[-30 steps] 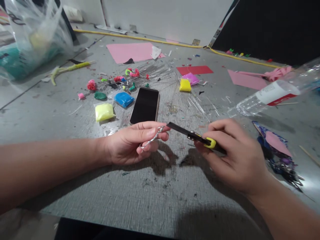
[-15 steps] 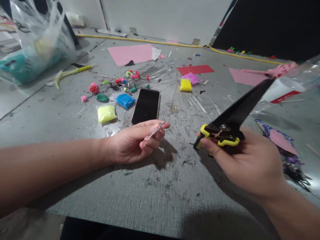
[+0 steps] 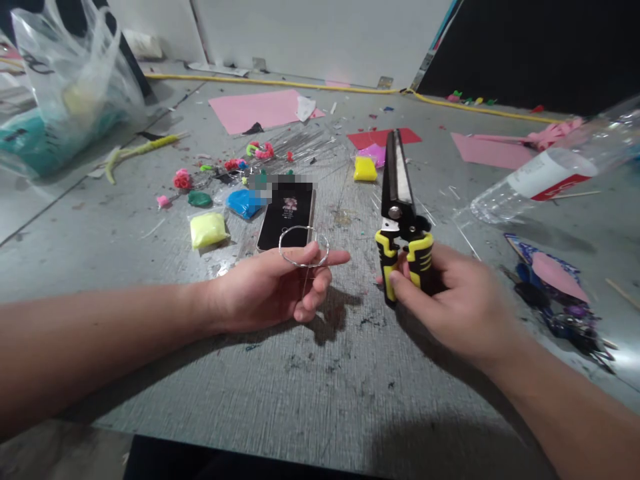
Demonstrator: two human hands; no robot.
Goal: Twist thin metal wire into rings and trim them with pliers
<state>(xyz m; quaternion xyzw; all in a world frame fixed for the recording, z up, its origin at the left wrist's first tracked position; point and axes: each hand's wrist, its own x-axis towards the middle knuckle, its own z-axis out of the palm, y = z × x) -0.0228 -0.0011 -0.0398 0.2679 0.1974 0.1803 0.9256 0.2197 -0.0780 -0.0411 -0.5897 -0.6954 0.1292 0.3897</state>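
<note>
Between thumb and fingers, my left hand (image 3: 280,287) pinches a twisted silver wire ring (image 3: 304,265), with a thin straight end hanging below it. The ring faces up enough that its round loop shows. My right hand (image 3: 445,290) is wrapped round the black and yellow handles of a pair of shears (image 3: 397,193). Their dark blades point away from me and look closed. Just beyond my left hand lies a phone (image 3: 287,217) with its screen lit.
Packets of pale yellow clay (image 3: 209,230), blue clay (image 3: 244,203) and bright yellow clay (image 3: 365,169) lie on the grey table (image 3: 320,380). Loose wires (image 3: 305,147) spread behind the phone. A plastic bottle (image 3: 545,175) lies at right; a plastic bag (image 3: 75,87) stands at left.
The wire ring has turned from edge-on to show its loop. My right hand has swung the shears left and upright, blades now pointing away. The phone screen has lit up.
</note>
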